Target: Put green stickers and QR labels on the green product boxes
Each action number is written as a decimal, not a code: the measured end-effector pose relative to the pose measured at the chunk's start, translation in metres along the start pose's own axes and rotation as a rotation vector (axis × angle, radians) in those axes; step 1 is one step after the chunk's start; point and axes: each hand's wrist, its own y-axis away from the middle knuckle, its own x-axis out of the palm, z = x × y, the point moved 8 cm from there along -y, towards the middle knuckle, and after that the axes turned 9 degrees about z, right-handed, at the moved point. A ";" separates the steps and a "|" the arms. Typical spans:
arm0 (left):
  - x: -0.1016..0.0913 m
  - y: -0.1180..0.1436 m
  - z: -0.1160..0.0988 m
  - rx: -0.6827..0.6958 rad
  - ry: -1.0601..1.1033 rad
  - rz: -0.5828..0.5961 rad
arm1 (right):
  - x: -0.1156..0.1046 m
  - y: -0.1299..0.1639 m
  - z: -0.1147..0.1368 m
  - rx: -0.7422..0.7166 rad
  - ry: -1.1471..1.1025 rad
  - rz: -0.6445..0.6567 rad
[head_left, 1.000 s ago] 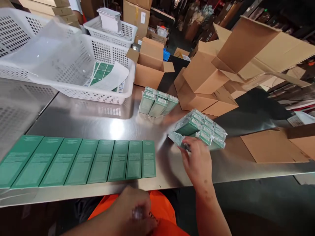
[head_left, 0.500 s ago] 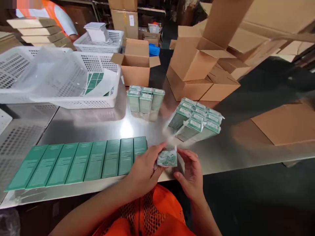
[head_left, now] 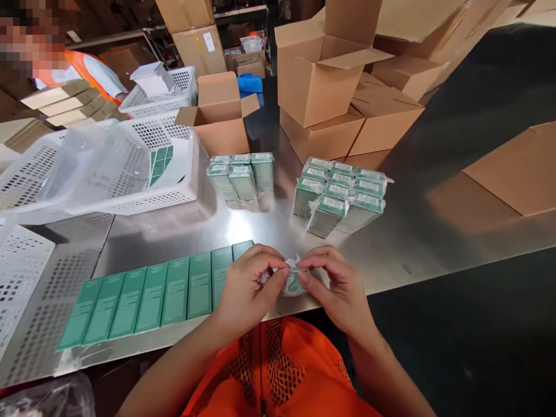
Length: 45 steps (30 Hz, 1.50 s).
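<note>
Between my hands, over the table's front edge, is a small green box in clear plastic wrap [head_left: 294, 284], seen end-on. My left hand [head_left: 254, 284] pinches the wrap on the box's left side, thumb against fingertips. On the other side my right hand [head_left: 332, 284] pinches the wrap at the top with thumb and fingers. Left of my hands a row of several unwrapped green boxes [head_left: 152, 295] lies side by side, its right end partly behind my left hand. Beyond my hands stand several wrapped green boxes [head_left: 343, 194], grouped upright, with a smaller wrapped group [head_left: 241, 176] to their left.
White plastic baskets [head_left: 174, 200] stand at the left on the metal table [head_left: 174, 231]. An open carton [head_left: 223, 136] is behind the smaller group; stacked cartons [head_left: 321, 87] rise at the back right. A co-worker's orange vest [head_left: 89, 72] shows at the far left.
My right hand has moved in from beside the box and now pinches its wrap. My left hand has shifted its hold to the wrap near the top. The view has turned slightly.
</note>
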 end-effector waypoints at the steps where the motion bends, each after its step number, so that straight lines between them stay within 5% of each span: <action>1: 0.000 0.001 -0.004 0.031 -0.047 -0.016 | 0.000 -0.001 0.002 -0.005 -0.015 -0.015; 9: -0.002 0.018 0.002 0.103 -0.070 -0.214 | 0.001 0.001 0.000 -0.044 0.119 -0.091; 16: 0.000 0.016 0.036 -0.166 0.204 -0.227 | 0.010 0.009 0.018 -0.503 -0.072 0.050; 20: -0.012 0.014 0.025 -0.011 0.150 -0.297 | 0.008 0.008 0.017 -0.558 -0.046 0.046; 22: -0.014 0.011 0.006 0.180 0.015 -0.223 | 0.008 0.009 0.017 -0.584 0.054 0.018; 26: 0.004 0.011 -0.021 0.435 -0.226 0.125 | 0.008 0.012 0.022 -0.650 0.228 -0.002; 33: 0.003 0.017 -0.027 0.511 -0.439 0.039 | 0.006 0.009 0.026 -0.522 0.450 0.087; 38: 0.008 0.018 -0.035 0.599 -0.568 0.150 | 0.007 0.015 0.036 -0.512 0.594 0.104; 45: 0.015 0.011 -0.025 0.393 -0.663 0.291 | 0.006 0.027 0.050 -0.454 0.730 0.071</action>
